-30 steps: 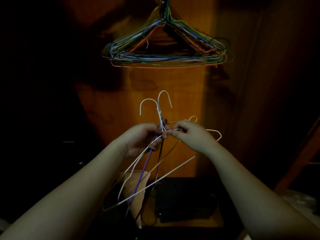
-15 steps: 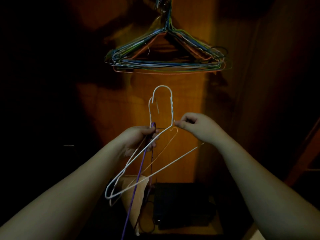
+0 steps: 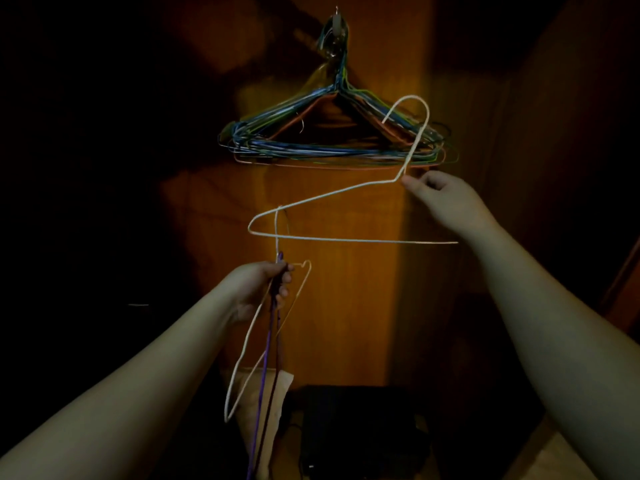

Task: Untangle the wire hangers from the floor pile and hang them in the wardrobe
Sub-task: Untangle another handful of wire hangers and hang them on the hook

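Observation:
My right hand (image 3: 446,199) pinches a white wire hanger (image 3: 346,239) just below its neck and holds it upright, with its hook up in front of the hung bundle. A bundle of several coloured wire hangers (image 3: 332,147) hangs from a hook (image 3: 336,19) on the wardrobe's wooden back wall. My left hand (image 3: 263,285) grips the necks of the remaining hangers (image 3: 266,358), white and purple wires that dangle downward. The white hanger's left corner crosses a white wire that rises from my left hand; I cannot tell whether they touch.
The wooden back panel (image 3: 346,306) of the wardrobe is lit in the middle, and the sides are dark. A black box (image 3: 363,431) and a pale paper bag (image 3: 277,393) sit on the wardrobe floor below my hands.
My right hand has drawn one white hanger out of the cluster, up and to the right. My left hand stays lower, holding the other hangers.

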